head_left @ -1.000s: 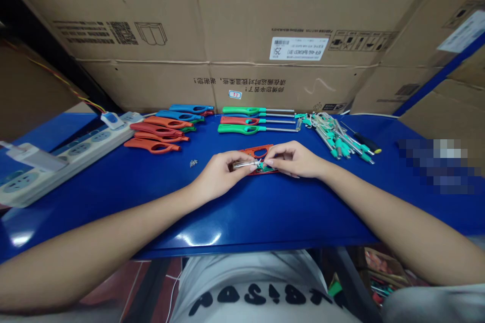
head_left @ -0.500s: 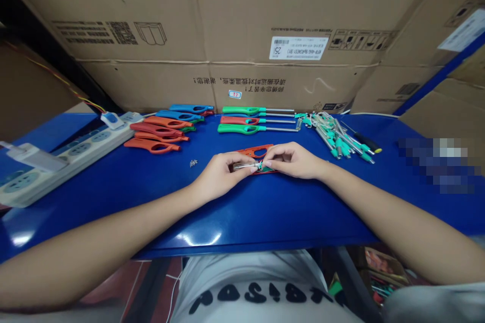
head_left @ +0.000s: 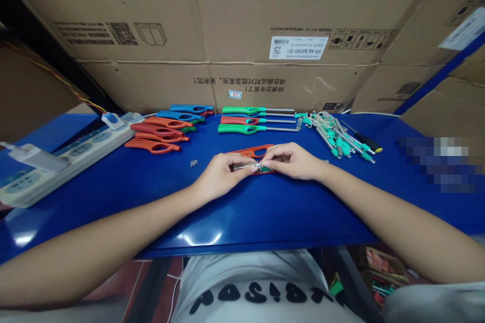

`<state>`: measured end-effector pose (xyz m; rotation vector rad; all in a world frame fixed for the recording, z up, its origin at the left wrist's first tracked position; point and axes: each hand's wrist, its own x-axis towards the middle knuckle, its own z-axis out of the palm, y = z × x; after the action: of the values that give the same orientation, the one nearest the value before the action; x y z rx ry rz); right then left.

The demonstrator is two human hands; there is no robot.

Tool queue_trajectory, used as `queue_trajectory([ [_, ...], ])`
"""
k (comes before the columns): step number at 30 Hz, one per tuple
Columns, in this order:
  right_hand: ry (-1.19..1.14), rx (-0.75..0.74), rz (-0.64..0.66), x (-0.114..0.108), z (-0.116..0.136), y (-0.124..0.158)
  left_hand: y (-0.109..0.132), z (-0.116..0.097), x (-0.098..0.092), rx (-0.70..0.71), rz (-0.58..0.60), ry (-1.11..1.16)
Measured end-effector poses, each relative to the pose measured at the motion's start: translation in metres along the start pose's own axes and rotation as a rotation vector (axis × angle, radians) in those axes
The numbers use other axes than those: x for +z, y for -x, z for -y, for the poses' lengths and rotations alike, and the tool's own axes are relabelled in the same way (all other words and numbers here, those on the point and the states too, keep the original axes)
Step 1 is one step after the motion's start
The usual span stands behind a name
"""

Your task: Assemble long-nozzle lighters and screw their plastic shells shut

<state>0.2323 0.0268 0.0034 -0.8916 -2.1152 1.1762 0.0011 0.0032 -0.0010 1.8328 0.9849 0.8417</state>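
Barely shifted, left hand [head_left: 220, 174] and right hand [head_left: 291, 160] pinch the metal tube [head_left: 242, 165] over the orange shell [head_left: 253, 151], screws [head_left: 193, 163] nearby.

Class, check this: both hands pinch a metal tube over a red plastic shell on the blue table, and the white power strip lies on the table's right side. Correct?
Not quite: the head view shows the power strip on the left side, not the right. The rest holds: the left hand and right hand pinch the metal tube over the red shell on the blue table.
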Motion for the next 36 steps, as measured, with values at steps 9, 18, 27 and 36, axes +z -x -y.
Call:
queue_trajectory([
  [9, -0.138, 0.161, -0.018, 0.002, -0.002, 0.001, -0.001, 0.003, 0.001, -0.035, 0.016, 0.074],
  [18, -0.173, 0.212, -0.063, 0.005, 0.0, -0.001, 0.0, 0.003, 0.001, -0.071, -0.01, 0.071],
  [27, -0.169, 0.161, -0.102, 0.01, -0.001, -0.001, 0.002, 0.002, 0.006, -0.073, -0.049, 0.102],
  [36, -0.147, 0.147, -0.135, 0.015, 0.001, -0.001, 0.002, 0.001, 0.005, -0.075, -0.054, 0.1],
])
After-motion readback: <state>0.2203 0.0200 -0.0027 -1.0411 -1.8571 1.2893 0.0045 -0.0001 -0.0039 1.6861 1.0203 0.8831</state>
